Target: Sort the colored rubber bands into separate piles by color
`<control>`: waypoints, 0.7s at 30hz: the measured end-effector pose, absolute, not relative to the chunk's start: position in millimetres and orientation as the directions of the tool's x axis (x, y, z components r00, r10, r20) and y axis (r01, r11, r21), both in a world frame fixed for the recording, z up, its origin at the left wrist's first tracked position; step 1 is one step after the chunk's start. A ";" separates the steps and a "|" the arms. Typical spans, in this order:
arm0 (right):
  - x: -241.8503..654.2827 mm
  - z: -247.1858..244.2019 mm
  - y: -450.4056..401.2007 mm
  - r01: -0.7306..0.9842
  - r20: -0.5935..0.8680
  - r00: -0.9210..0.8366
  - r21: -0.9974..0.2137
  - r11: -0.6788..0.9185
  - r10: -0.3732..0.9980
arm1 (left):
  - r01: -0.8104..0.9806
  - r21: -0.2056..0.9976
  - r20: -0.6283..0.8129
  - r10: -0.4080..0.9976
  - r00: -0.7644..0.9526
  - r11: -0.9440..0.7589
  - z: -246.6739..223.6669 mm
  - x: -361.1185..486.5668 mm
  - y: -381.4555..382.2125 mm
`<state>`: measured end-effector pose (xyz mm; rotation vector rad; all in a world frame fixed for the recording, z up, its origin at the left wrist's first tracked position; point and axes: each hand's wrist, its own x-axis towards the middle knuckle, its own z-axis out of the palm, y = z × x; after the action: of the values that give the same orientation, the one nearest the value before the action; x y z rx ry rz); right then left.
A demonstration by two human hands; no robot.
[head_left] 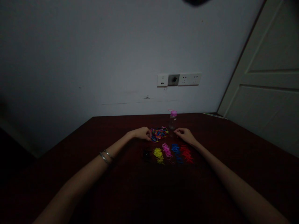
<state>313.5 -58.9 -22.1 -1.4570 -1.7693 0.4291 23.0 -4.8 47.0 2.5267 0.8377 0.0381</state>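
Observation:
A mixed pile of small, thin coloured bands (159, 133), like rubber hair ties, lies on the dark red table. My left hand (142, 133) rests at the pile's left edge, its fingers curled closed; anything in them is hidden. On the pile's right, apart from it, my right hand (185, 135) has thumb and forefinger drawn together in a pinch, too dim to show what is held. Nearer me lie separate groups of bands: black (147, 154), yellow (158, 155), pink (167, 150), blue (177, 152) and red (186, 153).
A clear bottle (172, 123) with a pink cap stands just behind my right fingers. The table (130, 189) meets a pale wall (112, 62) with a row of sockets (189, 79). To the right is a panelled door (268, 105). The light is dim.

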 end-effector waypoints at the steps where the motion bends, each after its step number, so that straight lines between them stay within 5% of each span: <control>1: 313.8 -22.6 -58.5 0.674 0.356 -0.029 -0.684 0.281 0.934 | 0.572 0.416 -0.124 0.580 0.805 -0.707 45.6 24.5 -6.5; 7: 313.6 -21.7 -58.7 0.690 0.342 -0.032 -0.672 0.268 0.939 | 0.627 0.353 -0.124 0.630 0.767 -0.694 35.9 25.8 -5.8; 21: 315.1 -24.4 -56.5 0.682 0.350 -0.035 -0.676 0.279 0.936 | 0.568 0.475 -0.062 0.619 0.783 -0.672 41.1 26.6 -6.8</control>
<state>315.1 -56.5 -24.4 -1.4708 -1.7837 0.4196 26.6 -6.8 41.1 2.4959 0.8886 0.1428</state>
